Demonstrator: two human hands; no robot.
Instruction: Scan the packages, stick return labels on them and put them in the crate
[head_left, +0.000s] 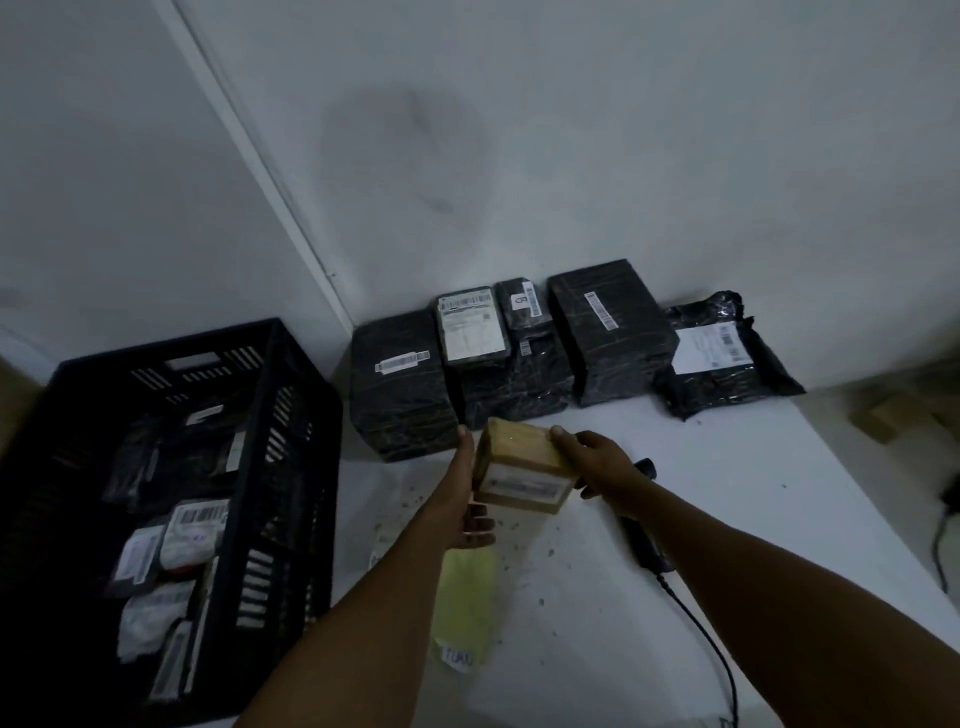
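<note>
A person's two bare forearms reached forward over a white table in a dim room with pale walls. Between the hands sat a small brown cardboard box, lifted above the tabletop and tilted, with a white barcode label on the face turned toward the camera. The left hand held the box's left side, thumb up along the edge and fingers curled beneath it. The right hand gripped the box's right side, thumb on top and fingers wrapped round the far edge.

Just beside and partly hidden under the right wrist lay a black handheld scanner on the table, its black cable trailing toward the lower edge of the view. Below the left hand lay a pale yellow sheet on the tabletop; what it was could not be told. Dark specks dotted the surface near it.

Along the wall at the back of the table stood a row of black-wrapped packages, several bearing white labels, with a black plastic mailer bag at the right end.

To the left of the table stood a black slatted crate, already holding several labelled parcels, some white and some dark.
</note>
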